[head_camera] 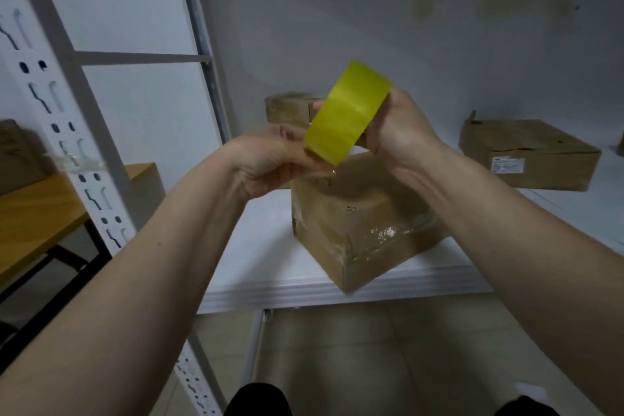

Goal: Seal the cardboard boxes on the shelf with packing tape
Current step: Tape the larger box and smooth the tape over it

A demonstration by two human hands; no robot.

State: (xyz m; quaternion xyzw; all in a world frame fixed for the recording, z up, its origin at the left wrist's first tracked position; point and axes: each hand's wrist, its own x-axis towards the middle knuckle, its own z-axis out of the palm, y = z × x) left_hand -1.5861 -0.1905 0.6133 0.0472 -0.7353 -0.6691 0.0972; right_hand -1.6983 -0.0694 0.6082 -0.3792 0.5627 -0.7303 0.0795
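Observation:
A yellow roll of packing tape (347,111) is held up in front of me, above the shelf. My right hand (401,127) grips its right side. My left hand (273,160) pinches its lower left edge with thumb and fingers. Directly below stands a cardboard box (358,223) at the front edge of the white shelf (270,263), turned at an angle, with shiny clear tape on its near faces. A smaller box (290,108) sits behind it, partly hidden by the roll. A flat box (530,154) with a white label lies at the right.
A white perforated shelf upright (71,145) rises at the left, with a scrap of clear tape stuck to it. Beyond it stands a wooden table (40,213) on black legs. The white wall closes the back of the shelf. Tiled floor lies below.

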